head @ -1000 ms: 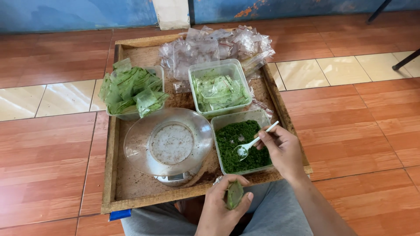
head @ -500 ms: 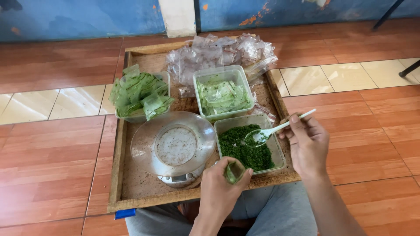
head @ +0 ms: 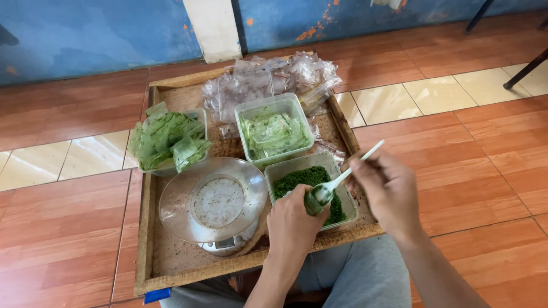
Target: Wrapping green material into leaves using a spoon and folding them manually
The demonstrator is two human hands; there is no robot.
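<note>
Head view. Holding a small green packet (head: 313,203) upright in the left hand (head: 294,222), fingers closed around it, just over the near rim of the clear tub of dark green powder (head: 297,178). Pinching a white plastic spoon (head: 342,178) in the right hand (head: 388,191), fingers closed on the handle, bowl resting at the packet's open mouth. Sitting at the near right corner of the wooden tray (head: 171,268), that tub; touching its far side, a second tub of pale green shreds (head: 273,132). Lying toward the left edge, a tub of folded green packets (head: 166,141); standing at the near middle, a scale with a round metal pan (head: 214,202). Heaping along the far edge, clear plastic bags (head: 268,80). Leaving bare wood along the near left corner and tiled floor (head: 485,142) open on both sides. Compared with half a second ago: spoon brought down from above the tub to the packet, left hand raised toward it.
</note>
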